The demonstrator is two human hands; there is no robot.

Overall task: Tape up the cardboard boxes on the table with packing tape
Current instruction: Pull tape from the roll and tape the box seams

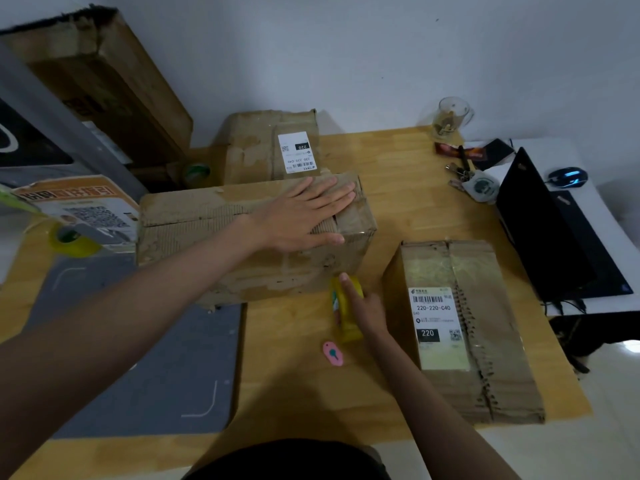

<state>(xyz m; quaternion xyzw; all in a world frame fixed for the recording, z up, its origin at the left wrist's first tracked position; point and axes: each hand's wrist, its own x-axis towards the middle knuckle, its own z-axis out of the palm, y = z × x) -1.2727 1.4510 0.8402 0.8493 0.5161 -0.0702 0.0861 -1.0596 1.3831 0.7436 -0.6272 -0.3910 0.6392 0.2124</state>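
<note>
A worn cardboard box lies in the middle of the wooden table. My left hand presses flat on its top near the right end, fingers straight. A yellow roll of packing tape stands on edge on the table just in front of that box; my right hand grips it, index finger stretched over its top. A second box with a white shipping label lies at the right. A third labelled box stands behind the middle one.
A small pink cutter lies by the tape. A grey mat covers the left front. Another yellow tape roll and a printed box sit far left. Laptop, keys, glass mug and mouse are right.
</note>
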